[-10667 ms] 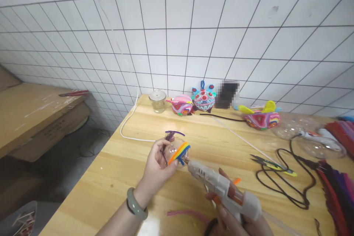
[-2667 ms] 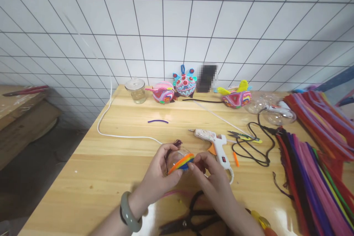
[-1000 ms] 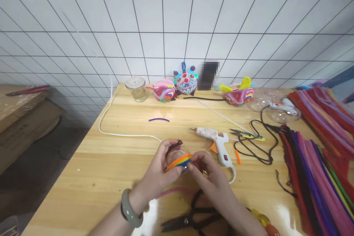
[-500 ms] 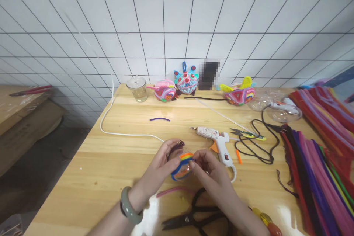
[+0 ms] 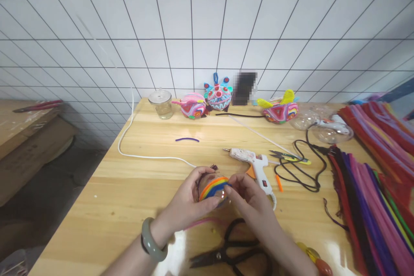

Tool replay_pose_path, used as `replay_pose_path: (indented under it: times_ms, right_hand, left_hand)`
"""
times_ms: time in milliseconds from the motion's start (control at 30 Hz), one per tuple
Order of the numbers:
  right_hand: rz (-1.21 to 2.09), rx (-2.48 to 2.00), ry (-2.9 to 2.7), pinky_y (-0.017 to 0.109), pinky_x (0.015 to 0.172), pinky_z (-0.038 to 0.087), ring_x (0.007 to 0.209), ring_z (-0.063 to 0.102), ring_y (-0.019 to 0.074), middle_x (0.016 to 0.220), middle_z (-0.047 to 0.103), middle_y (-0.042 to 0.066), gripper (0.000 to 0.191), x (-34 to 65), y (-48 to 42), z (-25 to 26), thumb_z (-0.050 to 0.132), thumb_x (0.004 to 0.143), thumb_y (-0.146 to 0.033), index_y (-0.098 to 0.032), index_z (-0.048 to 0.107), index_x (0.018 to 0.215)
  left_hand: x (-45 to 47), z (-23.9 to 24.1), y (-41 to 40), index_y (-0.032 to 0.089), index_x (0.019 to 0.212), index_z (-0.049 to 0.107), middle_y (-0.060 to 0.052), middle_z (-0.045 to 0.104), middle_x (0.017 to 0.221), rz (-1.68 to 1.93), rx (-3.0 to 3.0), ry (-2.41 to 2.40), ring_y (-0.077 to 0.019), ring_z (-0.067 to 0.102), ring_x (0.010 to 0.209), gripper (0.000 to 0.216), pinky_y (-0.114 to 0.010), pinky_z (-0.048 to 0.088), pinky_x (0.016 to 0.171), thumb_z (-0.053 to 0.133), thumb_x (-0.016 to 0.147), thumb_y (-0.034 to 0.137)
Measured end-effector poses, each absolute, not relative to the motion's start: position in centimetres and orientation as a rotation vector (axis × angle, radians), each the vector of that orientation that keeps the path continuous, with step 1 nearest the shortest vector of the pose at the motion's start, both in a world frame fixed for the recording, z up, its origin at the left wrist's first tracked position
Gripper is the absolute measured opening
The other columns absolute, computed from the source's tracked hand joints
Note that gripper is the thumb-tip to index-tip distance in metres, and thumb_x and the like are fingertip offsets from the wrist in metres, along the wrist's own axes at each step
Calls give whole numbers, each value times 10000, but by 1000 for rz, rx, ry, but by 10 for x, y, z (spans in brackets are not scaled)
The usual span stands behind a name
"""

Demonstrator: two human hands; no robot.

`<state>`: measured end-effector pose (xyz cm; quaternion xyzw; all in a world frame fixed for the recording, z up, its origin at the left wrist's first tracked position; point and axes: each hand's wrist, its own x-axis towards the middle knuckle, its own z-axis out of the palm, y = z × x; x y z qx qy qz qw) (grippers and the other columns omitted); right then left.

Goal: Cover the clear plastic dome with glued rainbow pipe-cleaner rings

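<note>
Ball (image 5: 216, 188) between both hands (image 5: 186, 199)

A wall (image 5: 171, 17) of white tiles, crossed by thin dark grout lines, rises behind the counter (image 5: 106, 194), whose pale yellow wood shows long grain and a few small knots. At the left, apart from it, stands a side table (image 5: 17, 127) with a tan, scuffed top and brown cardboard (image 5: 42, 151) below its edge. Between the two the grey floor (image 5: 87, 161) lies in deep shadow, while white light glares off the counter's near part.
</note>
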<state>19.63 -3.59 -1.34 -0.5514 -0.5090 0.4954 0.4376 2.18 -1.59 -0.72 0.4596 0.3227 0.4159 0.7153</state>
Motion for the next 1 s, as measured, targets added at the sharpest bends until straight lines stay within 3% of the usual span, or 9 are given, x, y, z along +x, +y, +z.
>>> replay_pose_path:
  times_ms: [167,433,633,1000]
  right_hand:
    - [1267,-1353,-1235,304,612,430,671,527,174,739,545,-3,274,196,-34,-11,638,812,-481,-220,555,827]
    - [1267,-1323,-1237,269,583,402,640,489,153,706,526,-25,230,193,-37,-13,646,831,-439,-224,567,820]
    - [1240,-1329,-1302,275,572,357,625,443,150,693,490,-36,139,192,-41,-16,606,884,-360,-230,558,868]
    - [1213,-1322,-1294,271,573,390,626,471,149,703,512,-28,248,195,-39,-18,618,870,-461,-220,568,836]
  left_hand:
    - [19,-6,-14,227,1109,619,-81,602,1217,977,983,719,-225,553,1147,350,-353,436,977,741,798,329]
    - [17,-11,-12,220,1024,665,-65,640,1162,976,976,829,-215,572,1098,231,-330,436,949,716,817,308]
    - [18,-10,-11,214,984,678,-64,662,1105,991,973,830,-229,593,1047,258,-356,438,931,771,755,289]
    - [17,-13,-10,218,1013,671,-67,647,1121,984,1020,783,-224,577,1074,262,-358,420,958,761,773,272]
